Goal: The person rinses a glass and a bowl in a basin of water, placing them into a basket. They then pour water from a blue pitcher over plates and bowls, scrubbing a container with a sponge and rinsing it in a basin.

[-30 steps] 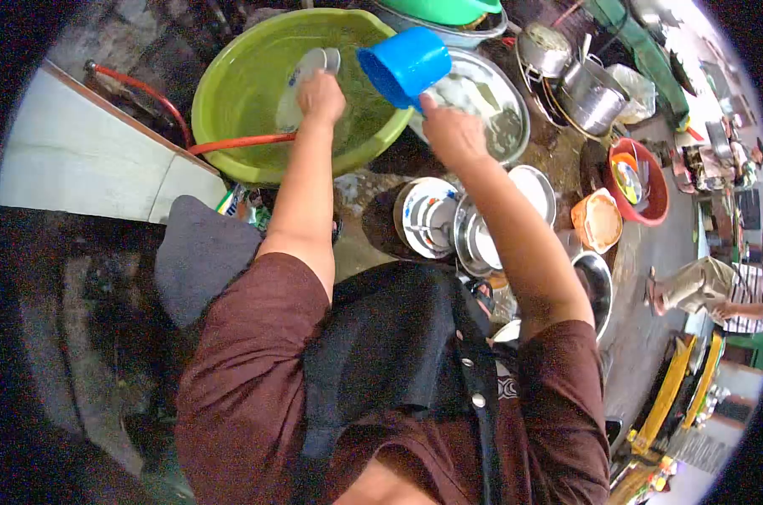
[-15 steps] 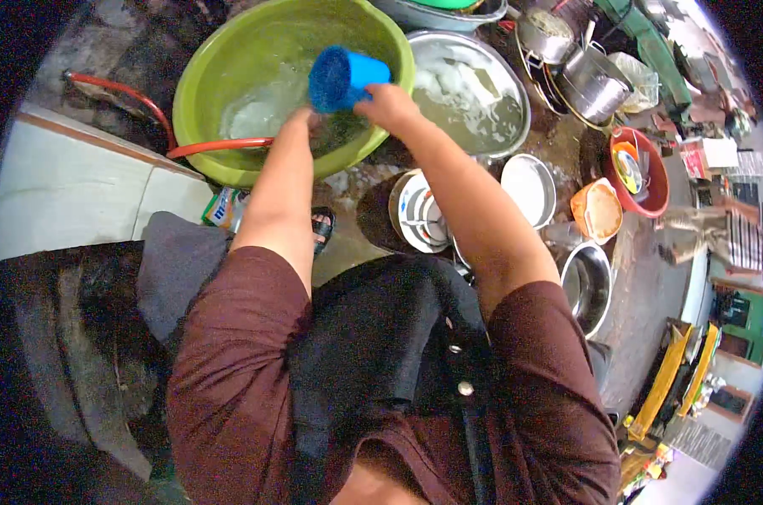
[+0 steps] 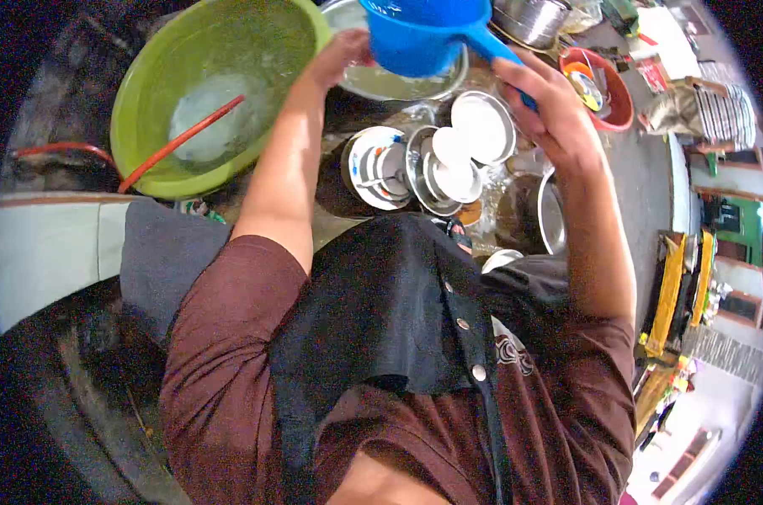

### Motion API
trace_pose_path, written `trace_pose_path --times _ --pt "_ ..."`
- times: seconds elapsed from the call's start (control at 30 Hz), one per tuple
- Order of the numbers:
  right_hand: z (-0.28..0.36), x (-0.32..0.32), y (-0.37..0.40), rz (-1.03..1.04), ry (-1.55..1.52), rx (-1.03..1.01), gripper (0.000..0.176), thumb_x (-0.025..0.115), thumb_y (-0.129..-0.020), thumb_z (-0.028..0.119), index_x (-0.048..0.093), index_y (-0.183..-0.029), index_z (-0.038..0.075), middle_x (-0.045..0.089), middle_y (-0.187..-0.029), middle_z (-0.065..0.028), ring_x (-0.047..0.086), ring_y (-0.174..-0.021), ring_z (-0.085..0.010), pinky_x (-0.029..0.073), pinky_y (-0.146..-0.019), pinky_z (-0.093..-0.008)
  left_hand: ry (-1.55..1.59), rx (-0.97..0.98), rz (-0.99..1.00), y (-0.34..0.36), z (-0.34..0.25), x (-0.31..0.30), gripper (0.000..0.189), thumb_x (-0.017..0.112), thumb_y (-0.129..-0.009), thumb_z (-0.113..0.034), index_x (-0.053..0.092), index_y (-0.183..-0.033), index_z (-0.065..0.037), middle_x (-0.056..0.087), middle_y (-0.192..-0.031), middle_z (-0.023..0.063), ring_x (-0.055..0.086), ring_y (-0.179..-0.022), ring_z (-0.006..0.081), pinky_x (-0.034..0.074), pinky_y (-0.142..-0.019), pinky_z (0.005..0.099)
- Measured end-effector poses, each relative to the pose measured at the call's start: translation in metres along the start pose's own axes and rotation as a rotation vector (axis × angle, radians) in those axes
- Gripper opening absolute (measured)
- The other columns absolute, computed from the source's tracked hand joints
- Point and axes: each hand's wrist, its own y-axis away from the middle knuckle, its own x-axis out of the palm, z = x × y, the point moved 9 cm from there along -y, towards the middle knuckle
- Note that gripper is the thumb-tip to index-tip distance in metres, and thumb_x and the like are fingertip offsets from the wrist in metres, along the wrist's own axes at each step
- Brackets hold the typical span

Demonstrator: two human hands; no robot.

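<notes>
A blue dipper (image 3: 423,42) is raised in front of me, over the basin of cloudy water (image 3: 398,84). Its handle is in my right hand (image 3: 554,105), whose fingers wrap round it. My left hand (image 3: 343,57) is at the dipper's left side, between it and the green tub (image 3: 129,118); its fingertips are partly hidden, so its grip is unclear. Water stands in the green tub, with a red hose (image 3: 183,143) hanging over its rim. Below the dipper lie plates (image 3: 380,168), white dishes (image 3: 482,126) and a metal bowl (image 3: 428,189).
A large metal bowl (image 3: 551,215) lies right of the plates. Farther right are a red basin (image 3: 621,97) with dishes in it and a metal pot (image 3: 533,21). Another person (image 3: 693,114) is at the far right. A pale ledge (image 3: 53,252) runs along the left.
My right hand has lifted the blue dipper away from the green tub and moved it right. My left hand has risen out of the tub and shifted right too. The view has also turned.
</notes>
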Motion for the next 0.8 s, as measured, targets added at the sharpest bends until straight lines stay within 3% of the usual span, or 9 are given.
trace_pose_path --times 0.1,0.2,0.23,0.3,0.43,0.47,0.57,0.6,0.8 --pt "-0.012 -0.047 0.05 -0.126 0.152 0.088 0.034 0.059 -0.08 0.027 0.054 -0.103 0.003 0.042 -0.059 0.0063 0.032 -0.04 -0.0004 0.021 -0.035 -0.0172 -0.005 0.054 0.544 -0.014 0.077 0.092 0.017 0.057 -0.079 -0.022 0.065 -0.077 -0.006 0.06 -0.071 0.0025 0.055 -0.064 0.0117 0.046 -0.057 0.0285" --pt "-0.051 -0.086 0.088 -0.177 0.271 0.168 0.035 0.059 -0.079 0.026 0.056 -0.103 0.001 0.05 -0.069 0.0035 0.041 -0.055 -0.003 0.031 -0.047 -0.0189 -0.677 -0.057 0.526 -0.004 0.178 0.171 0.013 0.056 -0.072 -0.017 0.066 -0.078 -0.01 0.06 -0.074 0.0061 0.058 -0.069 0.0175 0.047 -0.059 0.0328" --pt "-0.071 -0.103 0.096 -0.199 0.321 0.173 0.036 0.059 -0.078 0.026 0.057 -0.104 0.0 0.052 -0.074 0.0024 0.044 -0.06 -0.0042 0.035 -0.052 -0.0199 -1.047 -0.171 0.702 0.032 0.176 0.194 0.015 0.056 -0.071 -0.018 0.068 -0.08 -0.012 0.062 -0.083 0.0085 0.06 -0.078 0.0207 0.048 -0.065 0.036" --pt "-0.109 -0.124 0.12 -0.257 0.282 0.351 0.042 0.061 -0.076 0.025 0.057 -0.108 -0.002 0.056 -0.08 -0.001 0.048 -0.067 -0.0085 0.039 -0.06 -0.0228 -1.395 0.266 0.703 0.069 0.237 0.227 0.02 0.054 -0.075 -0.021 0.069 -0.087 -0.016 0.056 -0.109 0.0111 0.05 -0.106 0.0286 0.04 -0.086 0.0476" --pt "-0.161 -0.142 0.138 -0.18 0.429 0.454 0.043 0.062 -0.076 0.024 0.056 -0.11 -0.002 0.06 -0.084 -0.0052 0.053 -0.073 -0.0114 0.043 -0.066 -0.0246 -1.648 0.221 0.978 0.11 0.334 0.239 0.031 0.051 -0.081 -0.027 0.062 -0.109 -0.019 0.03 -0.139 0.0102 0.02 -0.131 0.0322 0.015 -0.103 0.0543" --pt "-0.178 -0.142 0.148 -0.184 0.326 0.66 0.045 0.063 -0.075 0.023 0.055 -0.111 -0.003 0.06 -0.079 -0.0048 0.053 -0.067 -0.0107 0.043 -0.06 -0.0246 -1.685 0.16 1.001 0.115 0.334 0.239 0.034 0.05 -0.082 -0.029 0.06 -0.114 -0.021 0.024 -0.143 0.0097 0.015 -0.133 0.0322 0.011 -0.105 0.0542" --pt "-0.215 -0.15 0.156 -0.184 0.339 0.663 0.043 0.064 -0.075 0.021 0.055 -0.11 -0.003 0.052 -0.061 0.0008 0.043 -0.049 -0.0066 0.032 -0.043 -0.0226 -1.826 0.08 1.183 0.117 0.317 0.244 0.039 0.044 -0.085 -0.031 0.055 -0.119 -0.016 0.024 -0.143 0.0074 0.021 -0.131 0.0319 0.013 -0.104 0.0525" --pt "-0.23 -0.147 0.159 -0.153 0.233 0.682 0.041 0.064 -0.075 0.018 0.055 -0.109 -0.003 0.05 -0.058 0.0008 0.043 -0.049 -0.0067 0.033 -0.044 -0.0225 -1.773 0.182 0.992 0.113 0.345 0.246 0.036 0.05 -0.08 -0.029 0.06 -0.111 -0.012 0.038 -0.134 0.0096 0.032 -0.124 0.0322 0.02 -0.099 0.0541" --pt "-0.23 -0.146 0.164 -0.134 0.452 0.71 0.039 0.062 -0.073 0.018 0.058 -0.107 -0.001 0.051 -0.06 0.0001 0.045 -0.052 -0.008 0.035 -0.047 -0.0242 -1.705 0.239 1.124 0.14 0.33 0.266 0.02 0.059 -0.069 -0.022 0.063 -0.086 -0.014 0.055 -0.098 0.0073 0.05 -0.098 0.024 0.035 -0.083 0.0444"
